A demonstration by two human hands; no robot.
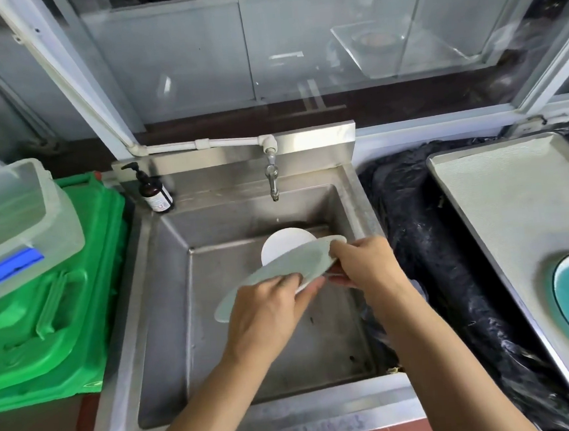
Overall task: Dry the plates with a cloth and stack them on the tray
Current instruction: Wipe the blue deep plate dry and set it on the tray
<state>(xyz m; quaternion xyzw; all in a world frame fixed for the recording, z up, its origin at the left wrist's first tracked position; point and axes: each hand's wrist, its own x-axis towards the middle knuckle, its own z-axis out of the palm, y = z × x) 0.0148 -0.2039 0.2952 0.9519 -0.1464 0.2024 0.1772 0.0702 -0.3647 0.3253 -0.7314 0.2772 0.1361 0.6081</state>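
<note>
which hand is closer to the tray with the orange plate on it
Right. The right hand grips the pale plate's far end over the sink, on the tray's side; the left hand holds its near end, farther left.

Head view, single camera: worn on the person's head, wide-angle, facing forward and steeply down. Centred close above a square stainless-steel sink basin (166,294); both forearms enter from the bottom edge. Frame reaches a green plastic crate (62,320) at left, a pale rectangular tray (502,203) at right, glass panes at top.
</note>
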